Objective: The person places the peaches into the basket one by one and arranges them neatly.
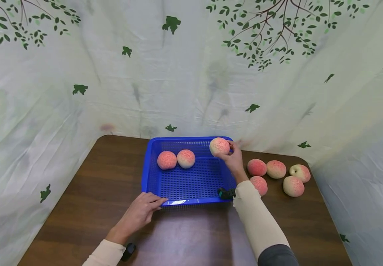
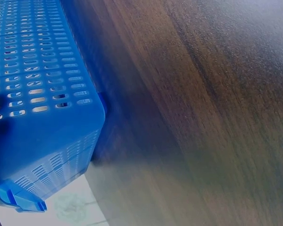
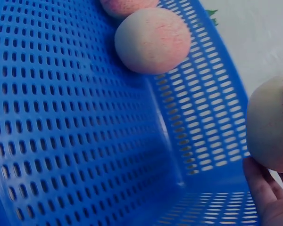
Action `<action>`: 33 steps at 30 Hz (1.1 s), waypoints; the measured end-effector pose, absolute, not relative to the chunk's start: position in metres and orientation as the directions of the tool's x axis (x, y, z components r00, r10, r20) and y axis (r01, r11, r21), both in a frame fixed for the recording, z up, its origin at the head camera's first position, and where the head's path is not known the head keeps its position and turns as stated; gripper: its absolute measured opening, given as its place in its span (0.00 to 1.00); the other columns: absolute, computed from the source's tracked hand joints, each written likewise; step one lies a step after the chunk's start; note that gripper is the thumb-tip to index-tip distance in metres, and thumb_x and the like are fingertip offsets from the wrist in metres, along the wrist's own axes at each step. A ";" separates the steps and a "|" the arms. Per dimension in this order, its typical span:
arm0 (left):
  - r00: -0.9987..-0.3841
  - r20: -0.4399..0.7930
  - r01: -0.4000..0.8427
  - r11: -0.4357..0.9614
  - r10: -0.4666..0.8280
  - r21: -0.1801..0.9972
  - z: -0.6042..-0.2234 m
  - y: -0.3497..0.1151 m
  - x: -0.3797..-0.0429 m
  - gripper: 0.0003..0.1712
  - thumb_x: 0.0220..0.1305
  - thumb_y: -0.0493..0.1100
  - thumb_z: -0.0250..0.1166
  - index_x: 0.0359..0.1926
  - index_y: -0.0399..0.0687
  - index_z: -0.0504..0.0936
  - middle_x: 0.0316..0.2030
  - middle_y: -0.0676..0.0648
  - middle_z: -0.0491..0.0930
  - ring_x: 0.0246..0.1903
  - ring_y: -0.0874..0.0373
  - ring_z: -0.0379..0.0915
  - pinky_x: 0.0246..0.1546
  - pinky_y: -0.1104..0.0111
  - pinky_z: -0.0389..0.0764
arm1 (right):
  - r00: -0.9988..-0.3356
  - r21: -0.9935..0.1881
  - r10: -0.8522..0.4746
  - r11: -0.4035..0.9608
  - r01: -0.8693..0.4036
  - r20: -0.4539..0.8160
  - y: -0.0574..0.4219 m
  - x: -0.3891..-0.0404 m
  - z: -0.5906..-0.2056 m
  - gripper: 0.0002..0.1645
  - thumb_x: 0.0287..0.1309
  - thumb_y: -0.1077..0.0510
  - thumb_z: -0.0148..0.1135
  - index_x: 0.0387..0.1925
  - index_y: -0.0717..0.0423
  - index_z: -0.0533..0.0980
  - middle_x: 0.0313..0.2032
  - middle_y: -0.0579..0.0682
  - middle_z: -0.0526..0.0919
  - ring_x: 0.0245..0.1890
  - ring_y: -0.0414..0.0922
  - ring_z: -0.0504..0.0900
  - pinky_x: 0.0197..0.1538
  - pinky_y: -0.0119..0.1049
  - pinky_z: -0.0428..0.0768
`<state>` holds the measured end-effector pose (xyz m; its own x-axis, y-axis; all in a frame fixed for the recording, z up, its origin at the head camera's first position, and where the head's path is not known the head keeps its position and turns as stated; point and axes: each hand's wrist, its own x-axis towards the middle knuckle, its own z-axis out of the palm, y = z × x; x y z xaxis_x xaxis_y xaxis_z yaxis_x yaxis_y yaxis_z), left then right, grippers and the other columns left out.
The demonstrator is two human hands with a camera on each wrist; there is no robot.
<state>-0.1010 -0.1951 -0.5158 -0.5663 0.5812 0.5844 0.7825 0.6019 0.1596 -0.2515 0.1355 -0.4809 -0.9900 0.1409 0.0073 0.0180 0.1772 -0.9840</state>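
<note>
A blue perforated plastic basket (image 1: pixel 191 201) sits on the table. Two pink-and-cream peaches, one on the left (image 1: pixel 167 160) and one beside it (image 1: pixel 186 159), lie inside toward its back wall. Above the basket's back right corner, my right hand (image 1: pixel 233 159) grips another peach (image 1: pixel 219 147) between thumb and fingers. In the right wrist view that held peach (image 3: pixel 271 125) is at the right edge, over the basket wall. My left hand (image 1: pixel 143 210) pinches the basket's front rim near its left corner. The left wrist view shows the basket's outer side (image 2: pixel 42 108), the hand mostly hidden.
Right of the basket on the brown wooden table (image 1: pixel 111 177) lie several more peaches, among them one at the back (image 1: pixel 257 167) and one nearer the front (image 1: pixel 293 186). A pale curtain (image 1: pixel 184 74) with leaf prints hangs behind the table and along its sides.
</note>
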 end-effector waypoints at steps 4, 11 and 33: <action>-0.566 0.580 0.785 0.599 0.587 0.159 -0.516 -0.195 -0.102 0.20 0.44 0.31 0.70 0.43 0.45 0.87 0.34 0.54 0.83 0.31 0.59 0.74 0.32 0.67 0.68 | -0.990 -0.976 0.142 0.215 0.042 -0.012 0.129 -0.260 -0.495 0.43 0.40 0.67 0.75 0.61 0.59 0.69 0.54 0.60 0.74 0.47 0.53 0.75 0.48 0.42 0.74; -0.579 0.556 0.782 0.599 0.596 0.173 -0.515 -0.194 -0.102 0.17 0.49 0.35 0.66 0.43 0.44 0.87 0.34 0.53 0.84 0.32 0.58 0.74 0.33 0.67 0.69 | -0.983 -0.947 0.144 0.283 0.151 -0.113 0.116 -0.264 -0.509 0.46 0.41 0.62 0.76 0.64 0.60 0.66 0.56 0.60 0.73 0.56 0.54 0.71 0.59 0.50 0.69; -0.578 0.563 0.782 0.598 0.591 0.174 -0.514 -0.197 -0.102 0.16 0.50 0.36 0.65 0.43 0.44 0.87 0.34 0.52 0.83 0.33 0.58 0.75 0.34 0.67 0.69 | -0.973 -0.929 0.157 0.304 0.212 -0.171 0.089 -0.270 -0.523 0.41 0.37 0.68 0.76 0.57 0.64 0.70 0.52 0.62 0.75 0.50 0.55 0.74 0.55 0.47 0.73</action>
